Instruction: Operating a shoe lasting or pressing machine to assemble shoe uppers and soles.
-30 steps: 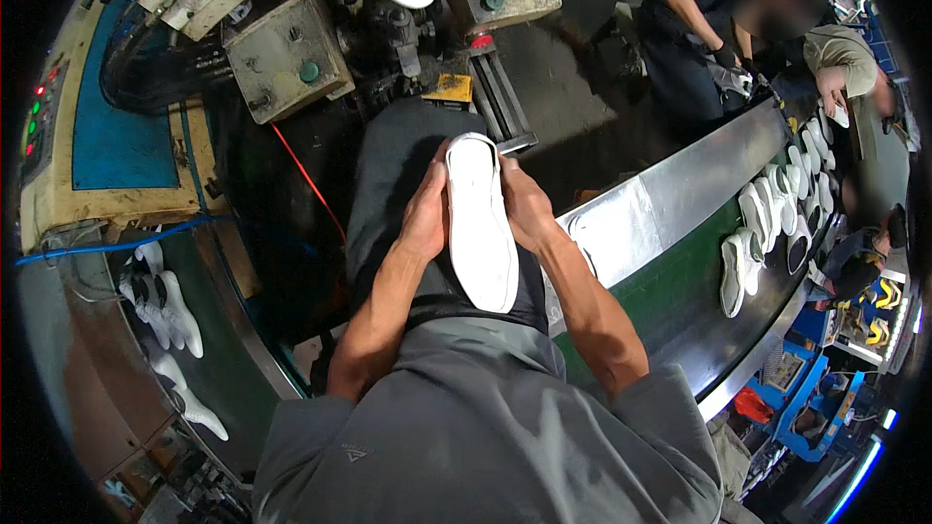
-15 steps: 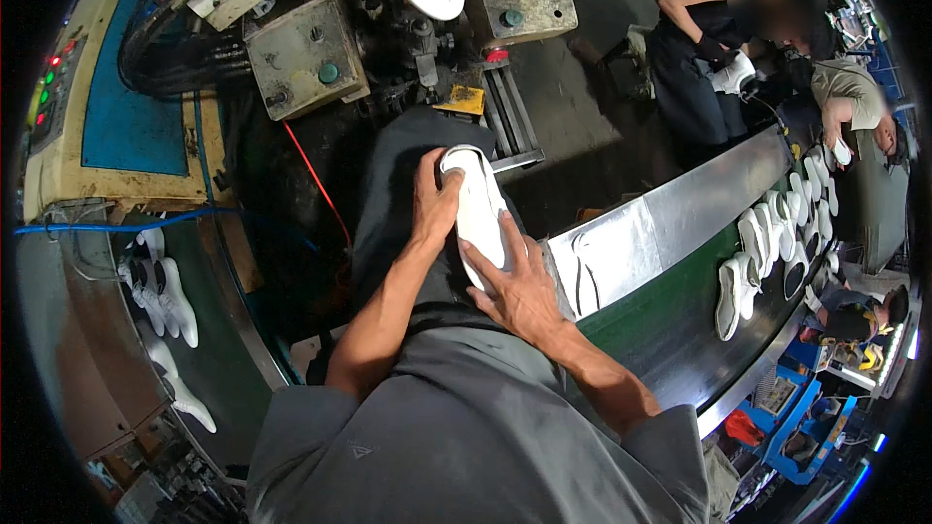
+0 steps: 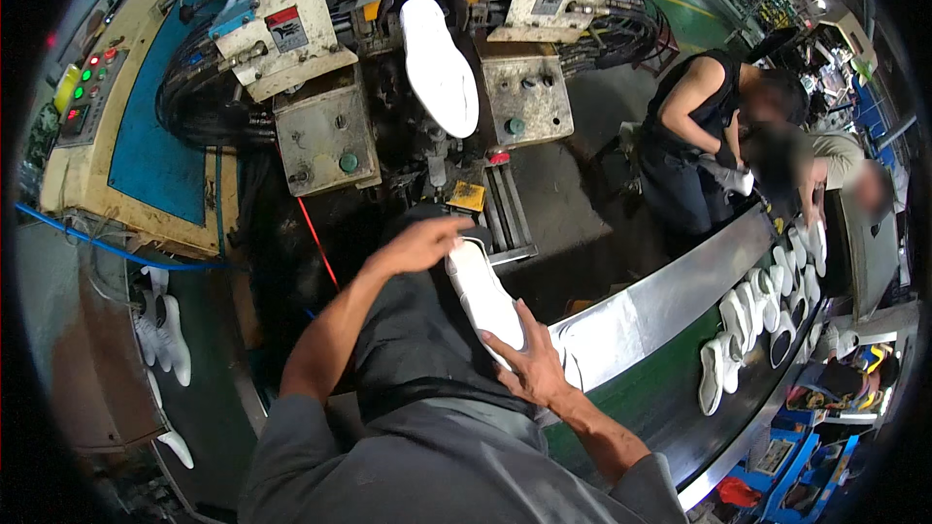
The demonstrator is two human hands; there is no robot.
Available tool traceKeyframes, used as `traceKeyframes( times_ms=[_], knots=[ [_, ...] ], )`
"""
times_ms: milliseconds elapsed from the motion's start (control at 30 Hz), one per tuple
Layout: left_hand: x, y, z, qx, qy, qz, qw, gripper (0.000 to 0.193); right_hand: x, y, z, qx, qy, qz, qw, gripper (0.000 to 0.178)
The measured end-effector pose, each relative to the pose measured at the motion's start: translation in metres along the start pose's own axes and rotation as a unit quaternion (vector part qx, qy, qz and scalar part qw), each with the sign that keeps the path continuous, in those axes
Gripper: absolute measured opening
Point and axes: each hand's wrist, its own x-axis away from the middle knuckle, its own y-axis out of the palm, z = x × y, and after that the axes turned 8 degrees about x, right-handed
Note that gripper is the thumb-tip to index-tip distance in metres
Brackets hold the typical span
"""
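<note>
A white shoe (image 3: 485, 293) is tilted over my lap, its dark-edged heel opening facing away from me. My right hand (image 3: 534, 357) grips its near end, thumb across the white surface and fingers along the right side. At the far end, my left hand (image 3: 419, 245) has its fingers closed over the heel rim; part of the fingertips is hard to make out. Beyond my hands, another white shoe (image 3: 437, 73) is mounted sole-up on the machine (image 3: 434, 167).
Control boxes (image 3: 330, 141) flank the machine. A metal ledge (image 3: 660, 267) runs along the green conveyor (image 3: 631, 388) at right, which carries several white shoes (image 3: 712, 374). More shoe uppers (image 3: 173, 340) lie on the left belt. Two co-workers (image 3: 694, 136) handle shoes at far right.
My view has tilted up, showing more of the machine. My left hand has shifted from the shoe's side and opening to its heel rim. My right hand still holds the near end.
</note>
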Motion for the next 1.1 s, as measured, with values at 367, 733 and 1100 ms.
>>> traceKeyframes(
  times_ms=[367, 733, 1100],
  knots=[
    [-0.147, -0.177, 0.115, 0.483, 0.059, 0.264, 0.833, 0.077, -0.098, -0.087, 0.023, 0.037, 0.073, 0.191, 0.978, 0.071],
    [0.077, -0.124, 0.082, 0.5, 0.154, 0.153, 0.839, 0.081, -0.346, -0.124, 0.009, 0.078, -0.035, 0.238, 0.967, 0.077],
    [0.208, 0.006, -0.003, 0.636, 0.052, 0.252, 0.728, 0.095, -0.391, -0.08, -0.004, 0.105, -0.001, 0.236, 0.966, 0.083]
  ],
)
